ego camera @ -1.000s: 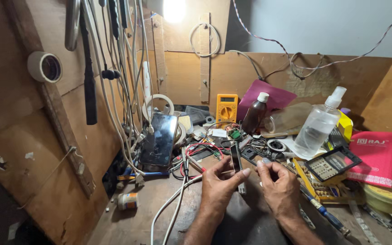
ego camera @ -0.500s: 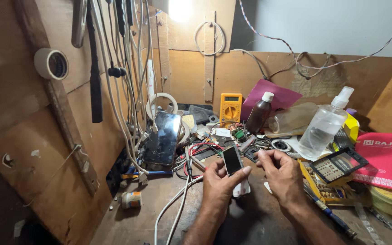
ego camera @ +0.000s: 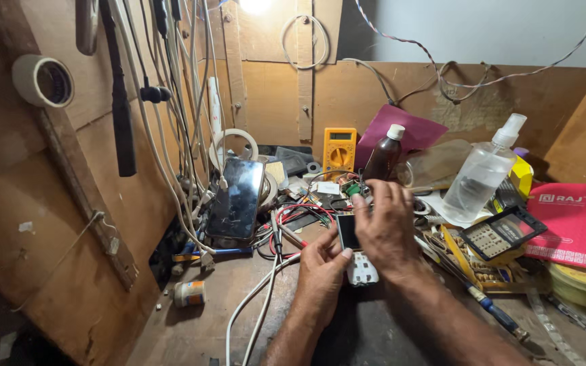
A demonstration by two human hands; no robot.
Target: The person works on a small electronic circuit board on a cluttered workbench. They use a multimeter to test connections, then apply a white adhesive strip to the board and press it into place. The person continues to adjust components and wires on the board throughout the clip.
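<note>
Both hands are on a small phone (ego camera: 351,238) held over the middle of the bench: left hand (ego camera: 320,271) gripping it from below, right hand (ego camera: 386,227) curled over the top. It could easily slip into the tangle of wires (ego camera: 286,224) or bump the brown bottle (ego camera: 382,154) just behind.

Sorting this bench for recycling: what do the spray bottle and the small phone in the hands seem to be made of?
Spray bottle: clear plastic, apparently; see-through body, white nozzle. Small phone: likely white plastic casing with a glossy dark screen, held by left hand and right hand.
</note>
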